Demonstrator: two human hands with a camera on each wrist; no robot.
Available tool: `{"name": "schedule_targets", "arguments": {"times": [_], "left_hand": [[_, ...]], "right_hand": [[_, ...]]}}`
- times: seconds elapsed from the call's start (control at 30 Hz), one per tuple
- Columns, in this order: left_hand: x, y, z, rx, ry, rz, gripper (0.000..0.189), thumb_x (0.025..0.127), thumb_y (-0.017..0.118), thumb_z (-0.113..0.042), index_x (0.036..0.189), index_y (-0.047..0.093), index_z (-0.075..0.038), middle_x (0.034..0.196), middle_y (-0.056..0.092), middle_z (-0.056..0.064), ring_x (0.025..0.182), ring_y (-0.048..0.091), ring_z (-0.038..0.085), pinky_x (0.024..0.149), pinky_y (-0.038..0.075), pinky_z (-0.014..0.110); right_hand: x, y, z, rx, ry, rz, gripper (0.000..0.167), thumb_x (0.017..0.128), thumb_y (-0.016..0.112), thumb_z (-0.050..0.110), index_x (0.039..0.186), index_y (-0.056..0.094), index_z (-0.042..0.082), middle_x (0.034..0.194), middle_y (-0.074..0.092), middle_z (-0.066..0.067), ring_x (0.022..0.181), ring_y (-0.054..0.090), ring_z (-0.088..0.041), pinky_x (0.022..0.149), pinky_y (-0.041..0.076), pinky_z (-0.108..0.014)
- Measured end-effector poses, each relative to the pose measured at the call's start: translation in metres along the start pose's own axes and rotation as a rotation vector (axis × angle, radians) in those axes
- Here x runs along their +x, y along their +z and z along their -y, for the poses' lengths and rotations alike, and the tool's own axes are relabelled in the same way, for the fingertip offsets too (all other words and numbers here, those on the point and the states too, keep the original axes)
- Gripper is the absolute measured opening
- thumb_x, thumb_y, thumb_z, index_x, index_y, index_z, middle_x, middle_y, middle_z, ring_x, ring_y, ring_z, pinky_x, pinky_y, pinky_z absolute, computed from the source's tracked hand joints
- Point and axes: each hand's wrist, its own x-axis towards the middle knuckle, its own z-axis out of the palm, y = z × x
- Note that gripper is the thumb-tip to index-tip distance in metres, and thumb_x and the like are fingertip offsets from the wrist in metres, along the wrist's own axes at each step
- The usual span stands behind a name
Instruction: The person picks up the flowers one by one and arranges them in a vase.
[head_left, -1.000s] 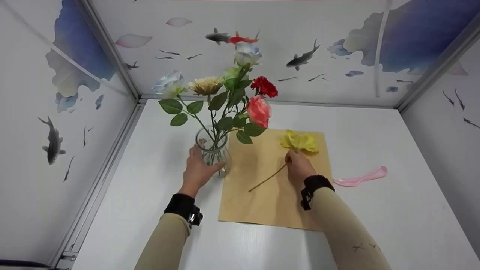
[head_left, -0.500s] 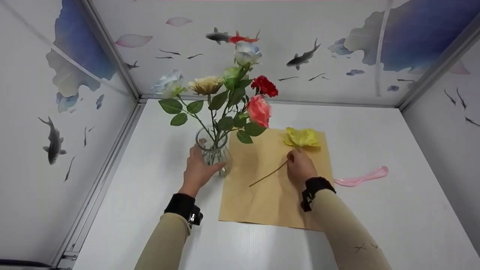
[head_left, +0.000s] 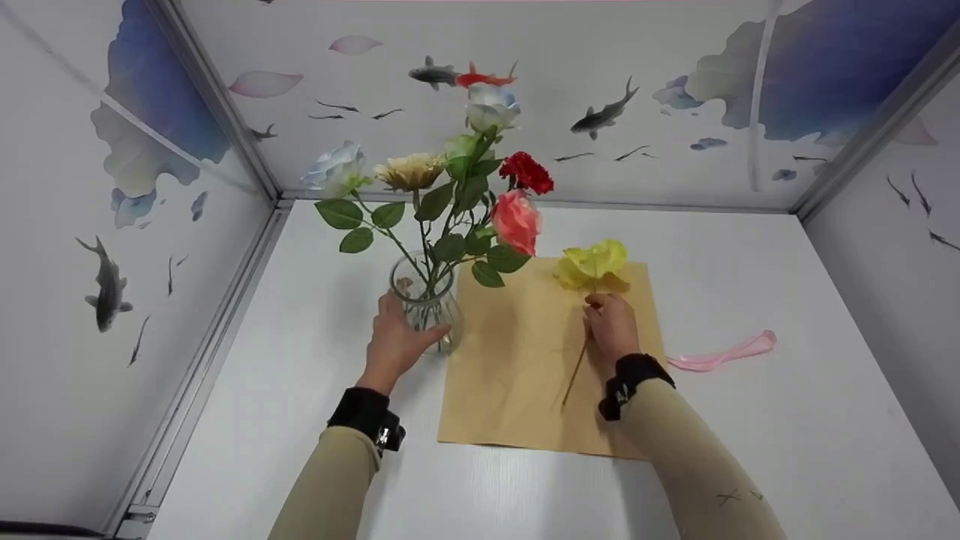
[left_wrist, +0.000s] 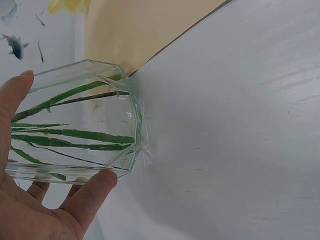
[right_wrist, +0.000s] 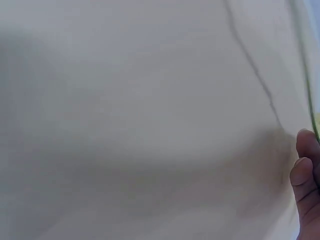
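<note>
My left hand [head_left: 394, 337] grips the clear glass vase [head_left: 444, 315], thumb along its front and fingers round its far left side. Cut green stems [left_wrist: 90, 135] show through the glass in the left wrist view. From the vase rise two pale blue-white roses, a beige flower [head_left: 411, 172], a red carnation [head_left: 529, 172] and a pink rose [head_left: 517, 223]. Just below its bloom, my right hand [head_left: 615, 322] pinches the stem of a yellow flower [head_left: 592, 266]. That stem [right_wrist: 304, 60] runs up past the fingertips [right_wrist: 302, 172] in the right wrist view.
A brown paper sheet [head_left: 502, 390] lies on the white table [head_left: 315, 375], to the right of the vase and under the yellow flower. Right of the paper is a pink ribbon-like strip [head_left: 724, 354]. Printed white panels [head_left: 675, 172] wall the table's back and sides.
The yellow flower has turned in my right hand: its stem's lower end swung right and towards me, and the bloom tipped up. My left hand and the vase have stayed put.
</note>
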Motion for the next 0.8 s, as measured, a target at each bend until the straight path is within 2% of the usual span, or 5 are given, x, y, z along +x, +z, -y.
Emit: {"name": "schedule_targets", "arguments": {"times": [0.27, 0.43, 0.57, 0.67, 0.8], "left_hand": [[0.0, 0.0, 0.0, 0.0, 0.003, 0.001, 0.117, 0.079, 0.083, -0.051, 0.16, 0.014, -0.003, 0.158, 0.029, 0.022, 0.146, 0.032, 0.042, 0.111, 0.037, 0.063], [0.001, 0.0, 0.002, -0.012, 0.006, -0.003, 0.115, 0.079, 0.084, -0.051, 0.16, 0.016, -0.006, 0.156, 0.032, 0.019, 0.144, 0.035, 0.04, 0.11, 0.039, 0.062], [0.001, 0.001, 0.002, -0.003, 0.014, -0.003, 0.115, 0.08, 0.083, -0.051, 0.16, 0.016, -0.005, 0.158, 0.029, 0.019, 0.145, 0.034, 0.041, 0.109, 0.039, 0.063], [0.002, 0.001, 0.002, 0.003, 0.026, -0.005, 0.115, 0.08, 0.083, -0.051, 0.161, 0.016, -0.005, 0.159, 0.028, 0.018, 0.145, 0.033, 0.042, 0.108, 0.039, 0.064], [0.002, 0.001, 0.002, -0.003, 0.021, -0.002, 0.115, 0.079, 0.084, -0.051, 0.16, 0.016, -0.005, 0.157, 0.03, 0.018, 0.145, 0.034, 0.041, 0.109, 0.039, 0.063]], "right_hand": [[0.001, -0.001, 0.007, 0.122, 0.077, -0.057, 0.023, 0.101, 0.057, 0.002, 0.119, 0.069, -0.006, 0.111, 0.068, -0.021, 0.093, 0.063, -0.029, 0.076, 0.049, -0.033], [0.0, -0.002, 0.016, 0.304, 0.157, -0.097, 0.024, 0.101, 0.059, 0.006, 0.124, 0.058, -0.002, 0.111, 0.063, -0.017, 0.079, 0.062, -0.021, 0.063, 0.049, -0.025], [-0.004, -0.008, 0.026, 0.517, 0.19, -0.068, 0.037, 0.103, 0.057, 0.006, 0.137, 0.044, 0.002, 0.112, 0.057, -0.014, 0.068, 0.065, -0.021, 0.057, 0.055, -0.029], [-0.008, -0.016, 0.038, 0.664, 0.215, -0.045, 0.045, 0.102, 0.056, 0.003, 0.144, 0.04, 0.004, 0.11, 0.055, -0.017, 0.07, 0.069, -0.031, 0.061, 0.06, -0.038], [-0.012, -0.025, 0.052, 0.773, 0.221, -0.063, 0.048, 0.1, 0.057, -0.001, 0.145, 0.041, 0.004, 0.106, 0.057, -0.019, 0.076, 0.07, -0.038, 0.065, 0.061, -0.044]]}}
